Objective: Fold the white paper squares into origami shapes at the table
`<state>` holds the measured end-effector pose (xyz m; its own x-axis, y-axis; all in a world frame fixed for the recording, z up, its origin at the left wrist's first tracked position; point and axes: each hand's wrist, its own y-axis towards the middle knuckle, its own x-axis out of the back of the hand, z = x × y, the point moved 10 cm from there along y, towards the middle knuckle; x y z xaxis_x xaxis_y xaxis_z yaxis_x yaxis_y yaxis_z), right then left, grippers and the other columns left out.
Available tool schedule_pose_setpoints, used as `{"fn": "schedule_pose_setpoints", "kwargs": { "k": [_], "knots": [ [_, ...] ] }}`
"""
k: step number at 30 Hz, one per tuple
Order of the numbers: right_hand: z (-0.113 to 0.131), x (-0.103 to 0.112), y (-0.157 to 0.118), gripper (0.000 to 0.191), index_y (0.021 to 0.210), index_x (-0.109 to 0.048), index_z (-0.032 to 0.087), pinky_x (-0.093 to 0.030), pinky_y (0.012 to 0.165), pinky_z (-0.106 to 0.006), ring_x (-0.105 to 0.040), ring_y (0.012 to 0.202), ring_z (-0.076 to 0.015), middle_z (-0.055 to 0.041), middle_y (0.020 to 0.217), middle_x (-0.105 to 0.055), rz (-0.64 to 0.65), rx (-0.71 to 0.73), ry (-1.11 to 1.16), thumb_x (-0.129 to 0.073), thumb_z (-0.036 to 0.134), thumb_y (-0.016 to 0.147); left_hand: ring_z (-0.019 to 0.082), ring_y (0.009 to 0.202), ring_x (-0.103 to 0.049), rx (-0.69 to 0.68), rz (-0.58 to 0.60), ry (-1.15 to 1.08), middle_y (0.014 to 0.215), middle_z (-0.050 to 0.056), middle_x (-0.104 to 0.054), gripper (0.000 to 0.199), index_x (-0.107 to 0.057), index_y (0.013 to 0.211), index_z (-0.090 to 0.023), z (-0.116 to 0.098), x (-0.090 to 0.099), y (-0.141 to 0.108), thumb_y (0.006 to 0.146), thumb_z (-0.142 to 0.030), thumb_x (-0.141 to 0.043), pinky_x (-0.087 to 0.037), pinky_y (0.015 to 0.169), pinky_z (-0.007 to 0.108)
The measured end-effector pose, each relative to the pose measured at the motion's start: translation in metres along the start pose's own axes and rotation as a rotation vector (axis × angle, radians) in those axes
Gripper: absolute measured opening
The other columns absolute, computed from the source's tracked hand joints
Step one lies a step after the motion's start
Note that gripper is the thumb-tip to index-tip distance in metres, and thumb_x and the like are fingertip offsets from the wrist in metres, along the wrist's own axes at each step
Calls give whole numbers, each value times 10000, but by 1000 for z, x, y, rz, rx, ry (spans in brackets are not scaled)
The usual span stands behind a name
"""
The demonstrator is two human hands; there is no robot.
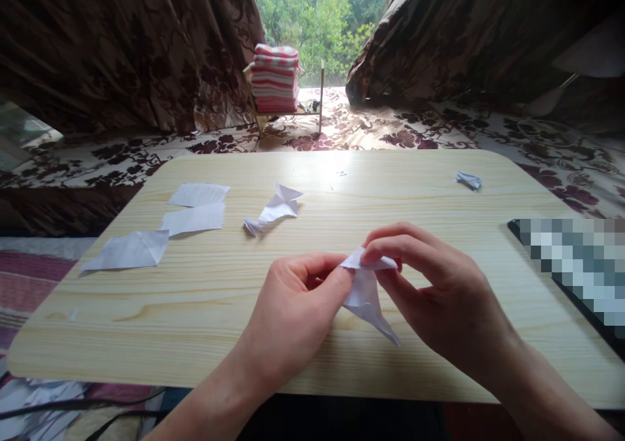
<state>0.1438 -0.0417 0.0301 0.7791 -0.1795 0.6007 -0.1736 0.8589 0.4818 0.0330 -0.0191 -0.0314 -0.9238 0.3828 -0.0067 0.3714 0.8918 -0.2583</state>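
Observation:
Between my two hands, above the near middle of the table, is a folded piece of white paper [364, 291]. My left hand [303, 304] pinches its left edge between thumb and fingers. On the upper right edge my right hand [434, 278] grips the paper with curled fingertips. A pointed tail of the paper hangs down between the hands. Past my left hand lies another folded white paper [280, 205] with a twisted end. Farther left rest several flat paper pieces, among them a creased sheet [129, 251].
A small folded paper [469, 180] lies at the table's far right. A dark-edged tablet-like object [525, 242], its face pixelated, sits at the right edge. Behind the wooden table [219, 330], a small rack carries stacked pink-striped cloths [275, 79]. Tiny paper scraps [340, 173] lie near the back.

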Motion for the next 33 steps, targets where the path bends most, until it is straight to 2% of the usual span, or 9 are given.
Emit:
{"fn": "schedule_pose_setpoints", "kwargs": {
  "k": [7,11,15,17,20,23,26,31,33],
  "knots": [
    [3,-1,-1,211,868,-579,222,-531,570,-240,-635,750,-140,-39,906,-640,-16,35,14,-495,30,841,180,813,-640,18,19,41,838,21,-747,231,-773,995,-217,-3,-2,-5,835,-309,-634,-492,707,238],
    [4,0,-1,211,932,-579,233,-538,588,-261,-644,749,-148,-39,907,-655,-34,44,13,-509,53,847,168,732,-633,0,-27,28,783,37,-740,258,-784,926,-177,-3,4,-2,856,-360,-615,-475,637,231],
    [-14,3,-7,273,1089,-531,260,-589,692,-298,-690,858,-175,-45,1017,-683,-63,-163,127,-592,172,838,188,742,-649,-50,-149,102,778,44,-742,240,-781,911,-170,-5,14,-2,855,-332,-614,-487,616,239],
    [-22,0,-13,266,1105,-529,269,-603,724,-304,-700,897,-180,-48,1062,-682,-39,-259,230,-607,254,852,196,791,-664,-124,-228,202,823,41,-748,201,-780,890,-182,-13,20,-5,848,-290,-617,-504,668,250],
    [-26,-6,-16,213,1073,-571,253,-607,737,-307,-702,901,-185,-55,1042,-696,-8,-316,273,-603,311,870,185,832,-675,-271,-288,346,862,28,-746,185,-775,883,-199,-27,20,-11,857,-221,-593,-500,756,257],
    [-28,-5,-16,162,1012,-609,230,-601,668,-286,-699,826,-177,-49,962,-714,-48,-309,207,-613,290,862,167,793,-671,-351,-292,421,848,18,-738,190,-768,897,-204,-33,16,-14,869,-209,-580,-495,736,255],
    [-27,-5,-16,137,990,-611,223,-593,623,-283,-686,729,-160,-36,898,-719,-87,-269,143,-609,249,855,164,791,-671,-354,-269,435,860,18,-737,182,-764,913,-206,-32,14,-15,873,-219,-587,-496,734,255],
    [-23,5,-20,256,1080,-562,241,-596,660,-300,-688,810,-172,-42,985,-700,-193,-208,49,-643,220,838,175,823,-684,-260,-261,371,890,34,-751,192,-772,924,-201,-25,16,-12,870,-234,-591,-505,744,252],
    [-18,7,-20,235,1066,-569,242,-585,674,-299,-673,839,-167,-42,1008,-684,-207,-169,17,-629,186,846,177,839,-684,-241,-263,346,916,40,-756,194,-774,936,-198,-23,16,-11,865,-242,-599,-510,769,251]
  ]
}}
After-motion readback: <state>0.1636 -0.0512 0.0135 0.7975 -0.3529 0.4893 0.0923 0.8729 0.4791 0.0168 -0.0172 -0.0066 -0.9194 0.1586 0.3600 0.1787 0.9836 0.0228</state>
